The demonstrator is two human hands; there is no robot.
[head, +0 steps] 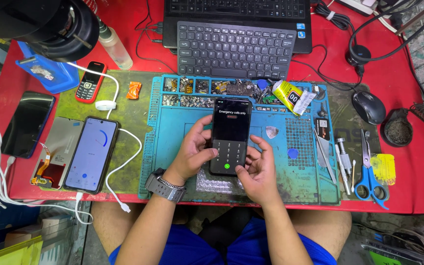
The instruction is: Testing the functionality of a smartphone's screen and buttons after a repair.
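A black smartphone (pixel 230 127) with a lit dial-pad screen is held upright over a blue repair mat (pixel 300 191). My left hand (pixel 192 152), with a grey wristwatch (pixel 164 186) on its wrist, grips the phone's left edge, thumb on the keypad. My right hand (pixel 258 169) cups the phone's lower right corner, its thumb near the green call button. A clear plastic packet (pixel 213 185) lies on the mat under my hands.
A second phone (pixel 92 154) on a white cable (pixel 123 167) lies to the left, beside a loose screen (pixel 55 157), a dark phone (pixel 27 123) and a small red keypad phone (pixel 89 81). Blue scissors (pixel 369 172), tweezers, a glue tube (pixel 290 95), a mouse (pixel 369 107) and a keyboard (pixel 234 49) are around.
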